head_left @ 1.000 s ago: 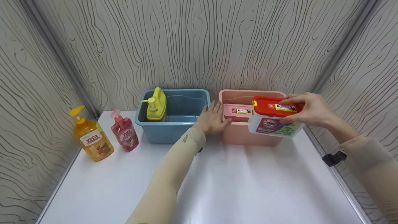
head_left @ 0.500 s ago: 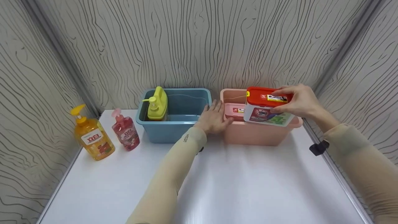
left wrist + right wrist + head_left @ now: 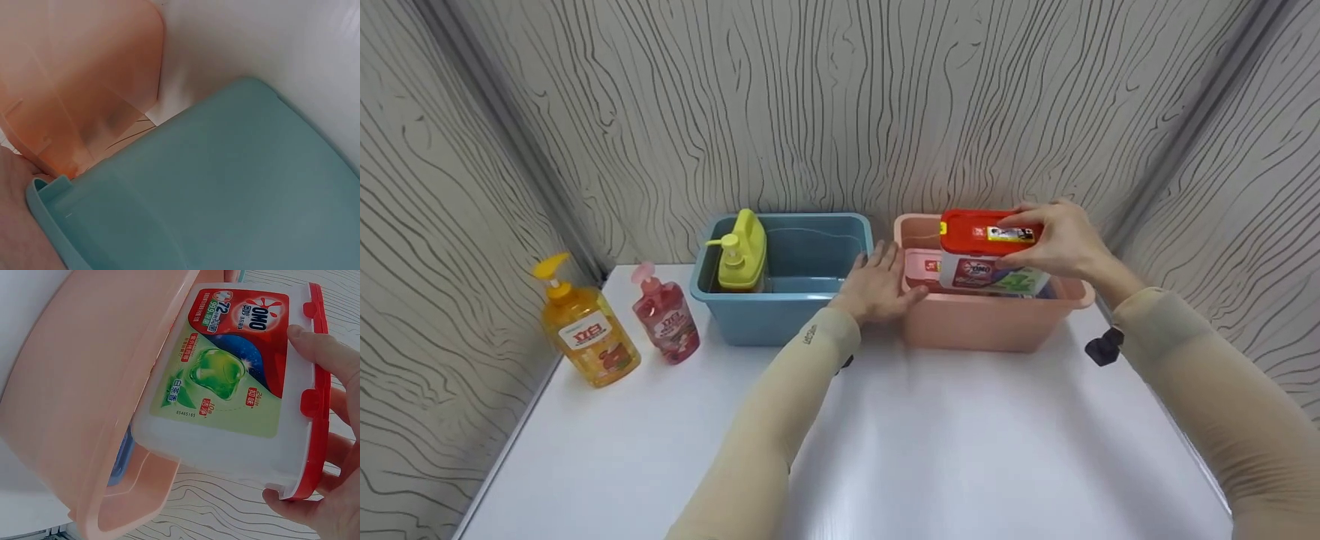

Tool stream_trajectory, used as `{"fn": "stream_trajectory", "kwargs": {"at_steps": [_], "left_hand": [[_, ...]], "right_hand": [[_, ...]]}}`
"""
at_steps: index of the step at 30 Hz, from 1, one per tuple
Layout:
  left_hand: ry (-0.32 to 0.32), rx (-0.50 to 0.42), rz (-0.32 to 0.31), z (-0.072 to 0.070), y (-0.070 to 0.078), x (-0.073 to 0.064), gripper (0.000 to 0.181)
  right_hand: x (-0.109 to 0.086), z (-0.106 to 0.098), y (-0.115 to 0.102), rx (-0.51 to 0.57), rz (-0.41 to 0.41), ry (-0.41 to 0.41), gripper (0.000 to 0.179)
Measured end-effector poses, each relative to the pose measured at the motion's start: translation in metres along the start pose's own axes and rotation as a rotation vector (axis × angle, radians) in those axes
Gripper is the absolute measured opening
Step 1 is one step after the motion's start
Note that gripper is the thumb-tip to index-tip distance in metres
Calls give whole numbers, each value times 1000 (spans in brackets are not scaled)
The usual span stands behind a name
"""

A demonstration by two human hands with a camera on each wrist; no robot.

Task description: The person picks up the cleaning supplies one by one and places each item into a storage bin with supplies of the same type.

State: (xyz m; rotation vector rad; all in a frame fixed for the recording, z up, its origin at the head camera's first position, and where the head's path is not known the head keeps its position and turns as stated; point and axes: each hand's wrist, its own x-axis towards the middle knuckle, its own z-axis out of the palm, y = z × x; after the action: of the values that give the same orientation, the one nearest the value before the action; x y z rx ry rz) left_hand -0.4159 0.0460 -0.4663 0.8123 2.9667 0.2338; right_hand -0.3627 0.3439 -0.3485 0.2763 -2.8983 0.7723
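Observation:
My right hand grips a white laundry-pod box by its red lid, thumb on one side and fingers on the other. In the head view, the box is over the pink bin, with its base down within the rim. The right wrist view shows its printed front tilted beside the bin's wall. My left hand lies with straight, spread fingers over the gap between the pink bin and the blue bin, right at their facing rims. A pink-lidded box sits inside the pink bin, partly hidden.
Inside the blue bin, at its left end, stands a yellow jug with a pump. An orange pump bottle and a smaller pink pump bottle stand further left on the white table. Patterned walls enclose the back and sides.
My right hand has carried the red-lidded box leftward and back, then lower into the pink bin's opening. The left hand stays in place at the two bins.

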Motion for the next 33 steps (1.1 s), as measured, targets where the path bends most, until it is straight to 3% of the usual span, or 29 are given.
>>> {"fn": "stream_trajectory", "kwargs": {"at_steps": [9, 23, 33], "left_hand": [[10, -34, -15, -2, 0, -1, 105], [18, -11, -7, -1, 1, -3, 108], [7, -26, -17, 0, 2, -4, 108]], "right_hand": [[4, 6, -2, 40, -5, -43, 59], [15, 18, 4, 85, -15, -124, 57], [17, 32, 4, 74, -5, -119, 54]]}}
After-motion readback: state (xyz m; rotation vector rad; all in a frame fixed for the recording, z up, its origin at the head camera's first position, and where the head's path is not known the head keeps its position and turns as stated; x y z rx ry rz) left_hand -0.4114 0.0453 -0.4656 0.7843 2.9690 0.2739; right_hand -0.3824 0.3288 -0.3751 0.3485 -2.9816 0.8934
